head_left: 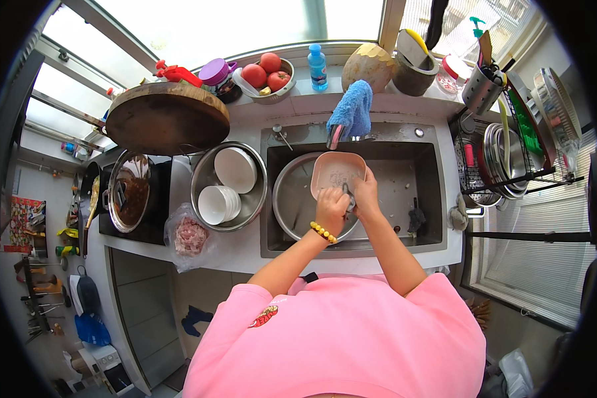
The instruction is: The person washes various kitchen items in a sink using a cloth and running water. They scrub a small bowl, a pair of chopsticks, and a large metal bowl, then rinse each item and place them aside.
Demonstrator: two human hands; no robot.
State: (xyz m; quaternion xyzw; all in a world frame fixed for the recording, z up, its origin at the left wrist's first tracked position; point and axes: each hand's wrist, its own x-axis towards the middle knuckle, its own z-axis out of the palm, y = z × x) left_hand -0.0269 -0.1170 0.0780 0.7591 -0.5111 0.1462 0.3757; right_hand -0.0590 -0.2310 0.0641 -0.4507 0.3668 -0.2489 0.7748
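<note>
While the right grip pinches its edge, pale pink bowl, rounded-square, speckled inside, left grip unclear

A pink shirt with short, loose sleeves — a small red-and-yellow emblem on the chest's left side — and a bracelet of round yellow beads around the left wrist.

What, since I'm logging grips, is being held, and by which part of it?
The right hand holds the pink bowl by its right side. The left hand seems to hold a grey cloth; by which part cannot be told.
</note>
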